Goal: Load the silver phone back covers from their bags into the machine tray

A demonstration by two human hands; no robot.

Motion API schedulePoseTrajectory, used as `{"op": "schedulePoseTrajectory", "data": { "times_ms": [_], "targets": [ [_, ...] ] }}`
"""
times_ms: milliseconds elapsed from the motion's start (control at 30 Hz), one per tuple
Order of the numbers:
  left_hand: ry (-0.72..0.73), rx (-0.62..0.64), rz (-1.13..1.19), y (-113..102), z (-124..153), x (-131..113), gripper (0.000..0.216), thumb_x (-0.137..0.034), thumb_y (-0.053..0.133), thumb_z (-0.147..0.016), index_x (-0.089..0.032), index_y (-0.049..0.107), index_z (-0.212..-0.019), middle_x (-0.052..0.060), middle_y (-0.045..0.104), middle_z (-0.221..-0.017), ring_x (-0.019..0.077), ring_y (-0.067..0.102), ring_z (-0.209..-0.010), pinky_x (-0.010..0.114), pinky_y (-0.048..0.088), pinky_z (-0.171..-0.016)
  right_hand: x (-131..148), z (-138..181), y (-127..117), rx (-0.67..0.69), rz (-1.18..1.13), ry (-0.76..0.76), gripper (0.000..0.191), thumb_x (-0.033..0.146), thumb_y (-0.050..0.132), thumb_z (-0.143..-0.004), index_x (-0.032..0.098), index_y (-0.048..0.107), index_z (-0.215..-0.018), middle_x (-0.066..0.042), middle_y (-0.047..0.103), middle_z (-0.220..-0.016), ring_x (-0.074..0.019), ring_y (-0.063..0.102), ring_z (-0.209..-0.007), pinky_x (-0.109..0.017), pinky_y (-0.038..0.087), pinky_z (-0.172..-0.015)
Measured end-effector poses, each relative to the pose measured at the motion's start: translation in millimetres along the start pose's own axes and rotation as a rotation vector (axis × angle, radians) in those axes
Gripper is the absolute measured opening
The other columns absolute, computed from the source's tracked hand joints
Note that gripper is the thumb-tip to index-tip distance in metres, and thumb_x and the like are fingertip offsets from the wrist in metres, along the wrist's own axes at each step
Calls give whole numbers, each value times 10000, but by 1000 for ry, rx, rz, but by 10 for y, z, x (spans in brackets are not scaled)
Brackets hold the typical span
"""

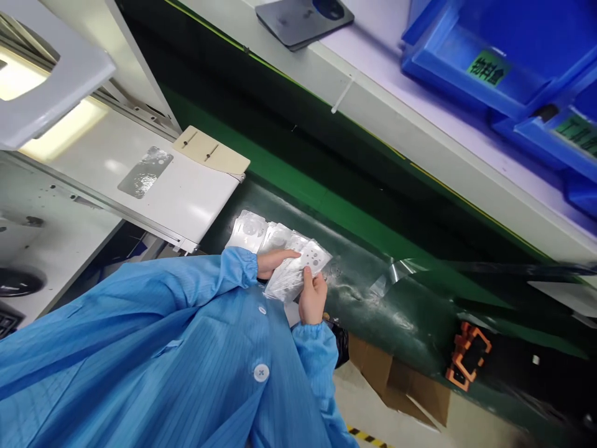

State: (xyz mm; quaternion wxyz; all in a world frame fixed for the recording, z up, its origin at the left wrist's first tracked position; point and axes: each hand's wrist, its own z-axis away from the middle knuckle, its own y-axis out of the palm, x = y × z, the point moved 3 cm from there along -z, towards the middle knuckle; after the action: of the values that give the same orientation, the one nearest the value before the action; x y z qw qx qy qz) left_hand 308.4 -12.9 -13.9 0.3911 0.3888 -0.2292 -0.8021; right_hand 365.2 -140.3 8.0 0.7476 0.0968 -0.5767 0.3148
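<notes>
Head view: a blue coat [209, 367] with white buttons fills the near side, its two sleeves reaching toward the middle. Just past the cuffs, the left hand [272, 262] and the right hand [313, 300] hold a loose stack of clear sheets [285, 281] between them, above the edge of a dark green mat [359, 298]. The left hand grips the stack from its side, fingers laid over the top; the right hand pinches the near edge, its thumb on the upper sheet beside a group of round holes.

Beside the left hand, more clear sheets lie overlapping on the mat. To the right of the right hand are a black bag [342, 343] and an open cardboard box [373, 367]; farther right sits an orange frame [470, 358]. A strip of clear film [394, 277] lies across the mat. To the left, a white platform [196, 198] carries one clear sheet and a beige block [212, 158]. Farthest off, a pale shelf [368, 68] holds dark flat panels [298, 22] and blue bins [448, 56].
</notes>
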Motion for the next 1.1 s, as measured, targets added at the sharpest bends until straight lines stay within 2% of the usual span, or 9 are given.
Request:
{"op": "schedulePoseTrajectory", "data": {
  "times_ms": [167, 367, 533, 667, 733, 833, 900, 1000, 1100],
  "targets": [
    [148, -4, 108, -181, 587, -117, 463, -334, 855, -622, -107, 696, -992, 123, 750, -965, 267, 690, -940, 379, 506, -889, 450, 128, 91, 181, 268, -119, 457, 524, 377, -960, 167, 657, -908, -73, 678, -907, -194, 606, -864, -313, 486, -818],
    [313, 12, -106, -327, 1042, -66, 420, -359, 831, -673, -150, 711, -1018, 75, 747, -990, 246, 656, -1012, 351, 490, -920, 955, -247, 195, 312, 285, -202, 370, 522, 507, -906, 177, 640, -903, -35, 645, -785, -159, 572, -696, -252, 462, -626],
    [472, -10, -141, -497, 1401, -42, 458, -387, 819, -692, -149, 698, -1064, 72, 736, -995, 207, 664, -915, 323, 520, -858, 1508, -292, 686, 775, 487, -287, 285, 465, 657, -826, 181, 654, -809, -3, 588, -678, -138, 509, -628, -240, 416, -579],
    [593, -154, -73, -783, 1764, -57, 490, -372, 840, -666, -148, 688, -1075, 75, 734, -994, 193, 669, -876, 299, 535, -811, 1688, -459, 1335, 978, 550, -367, 280, 459, 673, -809, 181, 649, -823, 0, 582, -664, -134, 506, -607, -238, 407, -564],
    [640, -245, 2, -991, 2002, -42, 493, -358, 842, -666, -144, 684, -1081, 89, 736, -993, 202, 680, -865, 310, 543, -803, 1664, -676, 1818, 933, 473, -406, 325, 495, 650, -806, 171, 627, -828, -6, 597, -652, -138, 530, -593, -238, 410, -556],
    [701, -427, 185, -1364, 2437, 83, 475, -345, 842, -667, -131, 683, -1060, 118, 741, -986, 228, 701, -820, 353, 559, -790, 1548, -1033, 2571, 639, 374, -463, 385, 535, 585, -811, 156, 606, -869, -29, 631, -644, -168, 586, -595, -261, 441, -580],
    [734, -589, 316, -1617, 2752, 230, 477, -321, 859, -635, -131, 684, -1036, 135, 741, -1007, 247, 711, -807, 379, 568, -787, 1440, -1163, 2987, 495, 483, -502, 365, 503, 549, -827, 150, 622, -884, -50, 653, -670, -194, 614, -643, -297, 469, -649],
    [691, -770, 440, -1906, 3140, 453, 457, -317, 866, -606, -137, 695, -990, 151, 742, -1026, 287, 720, -825, 418, 581, -783, 1300, -1118, 3361, 380, 719, -661, 362, 429, 484, -871, 133, 655, -990, -128, 696, -893, -260, 622, -867, -389, 462, -831],
    [649, -852, 491, -2053, 3329, 535, 447, -303, 857, -607, -143, 700, -993, 145, 748, -1009, 312, 721, -872, 431, 585, -799, 1166, -844, 3474, 283, 789, -881, 478, 424, 436, -917, 97, 588, -1231, -203, 605, -1218, -319, 520, -1132, -468, 380, -987]
  ]
}}
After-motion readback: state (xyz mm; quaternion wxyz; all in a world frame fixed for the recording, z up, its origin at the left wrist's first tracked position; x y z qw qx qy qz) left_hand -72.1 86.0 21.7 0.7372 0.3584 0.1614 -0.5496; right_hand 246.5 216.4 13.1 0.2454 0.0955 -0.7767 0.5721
